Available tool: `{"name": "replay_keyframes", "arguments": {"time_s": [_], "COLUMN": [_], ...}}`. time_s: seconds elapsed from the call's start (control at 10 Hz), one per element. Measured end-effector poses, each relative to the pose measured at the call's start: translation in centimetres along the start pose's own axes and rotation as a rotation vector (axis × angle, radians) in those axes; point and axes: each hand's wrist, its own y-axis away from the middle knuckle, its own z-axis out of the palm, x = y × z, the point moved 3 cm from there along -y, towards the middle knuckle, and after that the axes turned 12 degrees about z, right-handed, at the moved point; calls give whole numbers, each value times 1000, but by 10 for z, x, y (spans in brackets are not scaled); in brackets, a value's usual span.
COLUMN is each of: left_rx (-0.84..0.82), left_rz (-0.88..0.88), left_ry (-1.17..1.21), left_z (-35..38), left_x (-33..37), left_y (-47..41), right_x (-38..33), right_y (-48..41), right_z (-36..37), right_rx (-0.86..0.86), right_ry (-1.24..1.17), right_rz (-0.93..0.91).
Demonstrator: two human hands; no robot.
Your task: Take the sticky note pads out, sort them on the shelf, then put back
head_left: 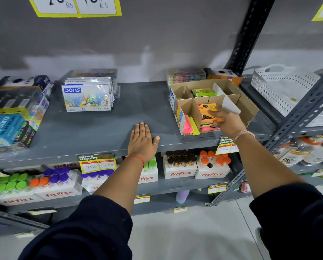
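Orange sticky note pad (210, 111) gripped in my right hand (227, 121) above the cardboard box (248, 107); my left hand (142, 141) flat, fingers spread wide, on the grey shelf (100, 126).

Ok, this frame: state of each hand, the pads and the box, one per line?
Left hand: flat on the shelf, open, holding nothing.
Right hand: grip shut on the orange pad, over the box.
Box: open-topped, dividers in, on the shelf.
Green pad: in a back compartment.
Pink pads: in the front compartment.
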Motion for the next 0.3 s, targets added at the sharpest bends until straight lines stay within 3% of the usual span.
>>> {"name": "replay_keyframes", "arguments": {"time_s": [0.2,0.3], "left_rx": [50,242], "left_rz": [-13,34], "left_ry": [152,212], "left_z": [-8,-25], "left_x": [-3,3], "left_y": [1,9], "right_x": [-6,-15], "right_y": [2,16], "right_z": [-8,-14], "right_rx": [-108,121], "right_ry": [-6,-55], "right_rz": [50,33]}}
